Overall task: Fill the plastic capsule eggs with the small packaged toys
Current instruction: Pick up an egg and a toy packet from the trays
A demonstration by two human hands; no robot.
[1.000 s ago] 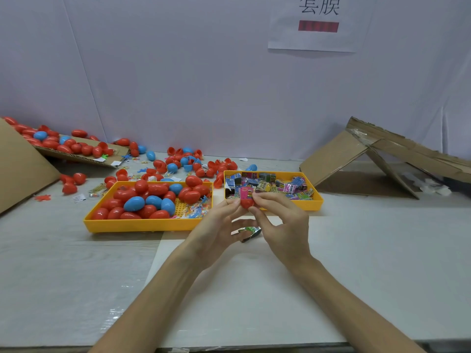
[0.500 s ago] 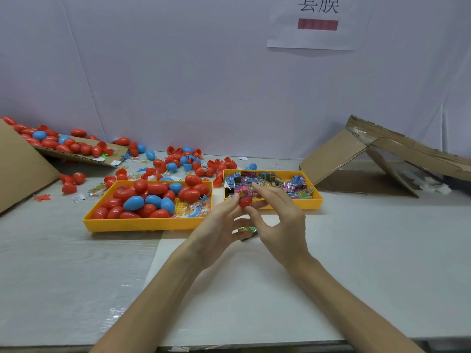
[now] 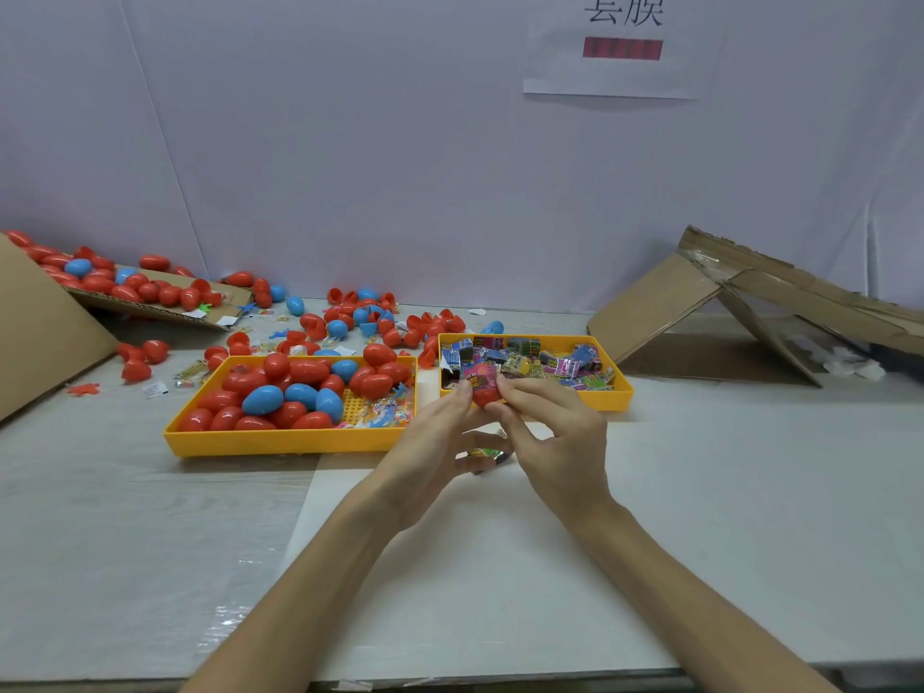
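Our left hand (image 3: 430, 442) and right hand (image 3: 560, 442) both pinch a red egg (image 3: 484, 396), a pink packet (image 3: 479, 377) poking from it, before the toy tray (image 3: 617, 398).

red eggs (image 3: 310, 372), blue eggs (image 3: 262, 398), yellow trays (image 3: 280, 440)

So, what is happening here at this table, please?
A person is filling toy eggs. The left hand and the right hand together pinch one red egg just above the table, and a pink toy packet sticks out of its top, so it is not closed yet. Behind the hands, the right yellow tray holds more packets. The left yellow tray holds red and blue eggs, and loose eggs lie near the wall.
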